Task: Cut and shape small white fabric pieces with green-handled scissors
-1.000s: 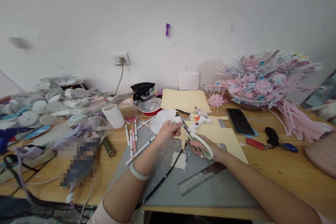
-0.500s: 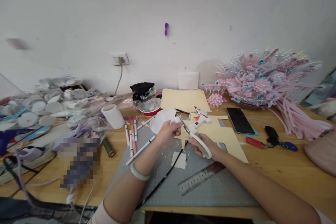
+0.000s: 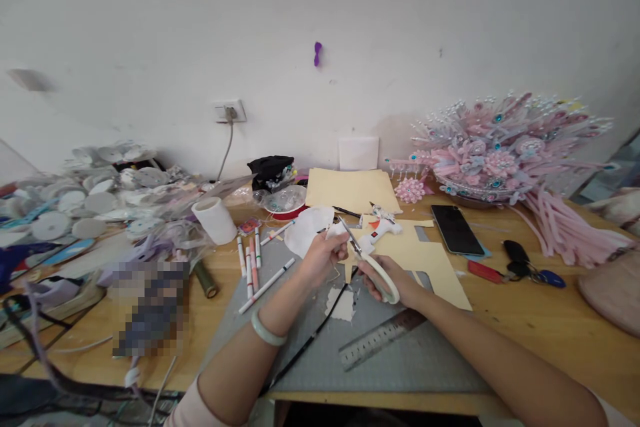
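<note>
My left hand (image 3: 325, 255) pinches a small white piece (image 3: 338, 232), maybe paper or thin foam, over the grey cutting mat (image 3: 400, 363). The fingers of my right hand (image 3: 387, 275) are wrapped round the pale handles of the scissors (image 3: 383, 277). The scissors' metal blades point up and left, right beside the white piece; whether they touch it I cannot make out. Behind my left hand lies a larger white sheet (image 3: 303, 230) with a rounded outline. A steel ruler (image 3: 380, 340) and a ragged cream scrap (image 3: 341, 303) rest on the mat below my hands.
A white hot glue gun (image 3: 383, 230) lies on cream cardboard (image 3: 440, 263), its black cord (image 3: 305, 348) crossing the mat. Several markers (image 3: 267, 285) are at the left. A phone (image 3: 457, 230), keys (image 3: 520, 261) and a pink beaded headdress (image 3: 495, 153) are at the right.
My hands and the scissors have shifted only slightly. The white piece has turned a little between my left fingers, and the view has moved a touch.
</note>
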Available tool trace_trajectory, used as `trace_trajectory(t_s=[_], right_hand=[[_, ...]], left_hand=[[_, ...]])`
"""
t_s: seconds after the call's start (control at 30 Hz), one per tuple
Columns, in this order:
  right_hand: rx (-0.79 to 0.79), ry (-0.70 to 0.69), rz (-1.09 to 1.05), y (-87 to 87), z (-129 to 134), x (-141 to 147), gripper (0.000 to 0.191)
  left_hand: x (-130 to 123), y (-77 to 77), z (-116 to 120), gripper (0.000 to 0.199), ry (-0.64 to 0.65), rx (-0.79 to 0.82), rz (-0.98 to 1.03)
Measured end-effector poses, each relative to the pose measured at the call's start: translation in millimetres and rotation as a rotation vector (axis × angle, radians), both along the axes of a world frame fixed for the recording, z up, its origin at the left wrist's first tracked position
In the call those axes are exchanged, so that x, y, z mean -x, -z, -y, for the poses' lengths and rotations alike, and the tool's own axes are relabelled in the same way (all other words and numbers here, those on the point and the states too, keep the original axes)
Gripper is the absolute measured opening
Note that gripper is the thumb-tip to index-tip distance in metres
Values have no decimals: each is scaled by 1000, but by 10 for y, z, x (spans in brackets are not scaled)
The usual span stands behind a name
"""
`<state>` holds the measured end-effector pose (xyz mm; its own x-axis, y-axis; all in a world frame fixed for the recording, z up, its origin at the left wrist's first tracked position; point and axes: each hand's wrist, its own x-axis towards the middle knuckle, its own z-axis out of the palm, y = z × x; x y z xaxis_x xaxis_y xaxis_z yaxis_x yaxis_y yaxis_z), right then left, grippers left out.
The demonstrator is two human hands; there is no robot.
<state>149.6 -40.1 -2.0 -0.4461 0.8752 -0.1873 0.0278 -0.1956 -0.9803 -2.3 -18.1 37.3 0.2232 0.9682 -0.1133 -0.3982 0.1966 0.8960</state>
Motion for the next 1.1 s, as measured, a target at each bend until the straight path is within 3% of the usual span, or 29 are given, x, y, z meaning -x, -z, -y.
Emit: trace_trajectory(t_s=[0.5, 0.87, 1.1], right_hand=[[69, 33, -23, -113, 51, -2, 46], [53, -111, -98, -2, -23, -78, 46], [83, -106, -116, -42, -26, -79, 43]], left_hand=[[12, 17, -22, 27, -21, 0, 16], [77, 28, -85, 24, -56, -66, 3], [69, 15, -84, 25, -99, -84, -8]])
